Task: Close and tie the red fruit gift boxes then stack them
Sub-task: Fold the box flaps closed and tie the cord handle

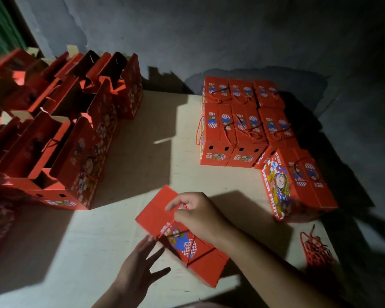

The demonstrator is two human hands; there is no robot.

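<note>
Head view shows our right hand [198, 213] in a narrow grip, pinching the red cord [167, 227] above the closed gift box [156, 213] lying on the surface [93, 236]. Just below that grip, our left hand [140, 265] spreads its fingers wide, fingertips at the box's near edge. Beyond the grip, to its right, sit the stacked closed boxes [240, 123]; far to its left stand open boxes [60, 138]. Loose cords [316, 250] lie well right of it.

Matt red card box [182, 232], twisted cord [165, 230], plywood table [87, 241]
</note>
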